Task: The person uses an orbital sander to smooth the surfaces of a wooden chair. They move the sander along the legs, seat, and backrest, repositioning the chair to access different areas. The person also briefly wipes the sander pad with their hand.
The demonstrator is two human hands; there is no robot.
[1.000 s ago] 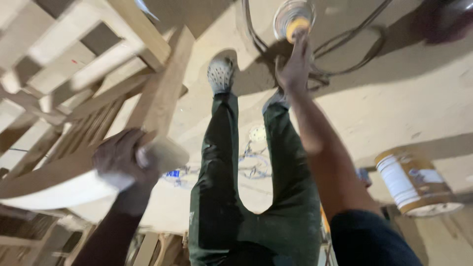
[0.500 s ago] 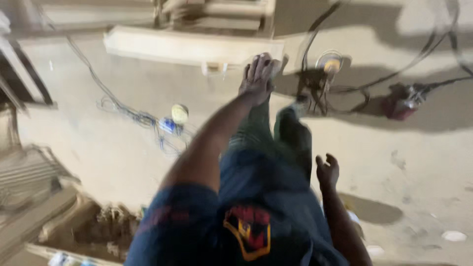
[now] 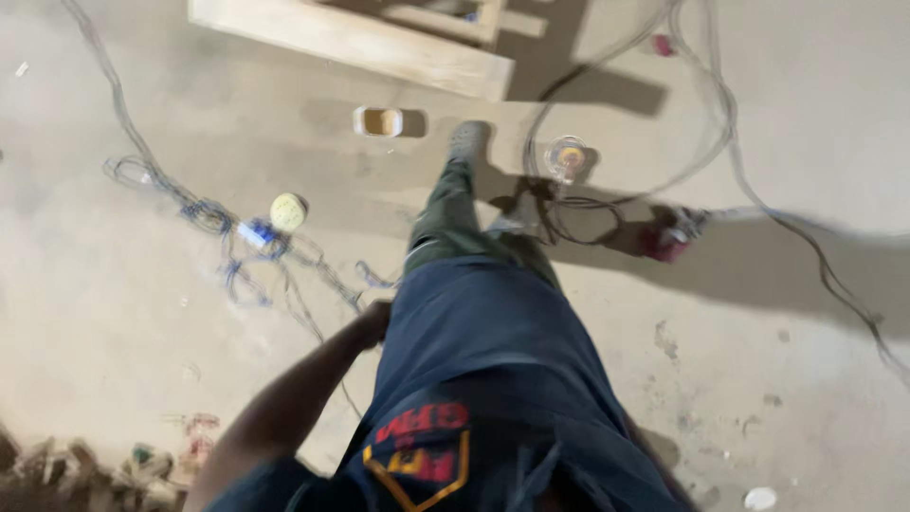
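A dusty grey concrete floor (image 3: 142, 313) carries tangled cables (image 3: 218, 228), a pale wooden frame (image 3: 379, 43) and long shadows.

left arm (image 3: 294, 398) hanging, hand (image 3: 374, 322) seemingly empty

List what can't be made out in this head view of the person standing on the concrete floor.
- Left hand: blurred and half behind the dark blue shirt; whether it holds anything cannot be told.
- Right hand: hidden behind the body.
- Wooden frame: cut off by the top edge.
- Small round object beside the foot: motion blur hides what it is.
- Debris at the lower left: too blurred to identify.
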